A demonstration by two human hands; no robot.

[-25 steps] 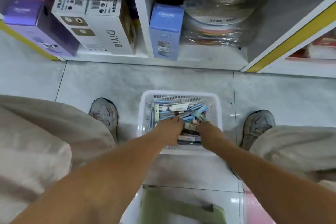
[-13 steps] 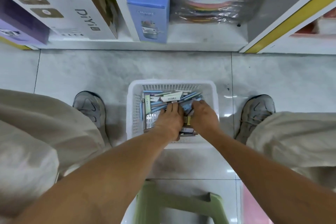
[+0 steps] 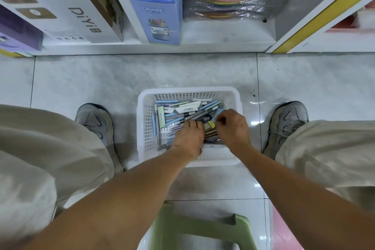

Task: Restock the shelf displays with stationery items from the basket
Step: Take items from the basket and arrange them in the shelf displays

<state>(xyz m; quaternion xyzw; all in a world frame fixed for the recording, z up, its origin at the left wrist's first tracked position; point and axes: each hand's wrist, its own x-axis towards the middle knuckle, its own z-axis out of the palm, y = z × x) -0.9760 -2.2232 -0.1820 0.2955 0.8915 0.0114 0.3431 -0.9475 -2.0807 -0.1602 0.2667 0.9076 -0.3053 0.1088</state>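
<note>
White perforated plastic basket [image 3: 143, 128] is sitting on pale glossy floor tiles [image 3: 81, 79] between two grey shoes, holding slim pens and small cartons [image 3: 187, 108]. Left hand [image 3: 189, 138] is lying flat-fingered on the pile; right hand [image 3: 233, 126] is curling over it, grip unclear. White shelf [image 3: 203, 45] is standing beyond.

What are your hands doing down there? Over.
Both hands in white basket. Left hand resting on the pens; right hand curled, grip unclear. Nothing blocking. Shelf not restocked yet.
</note>
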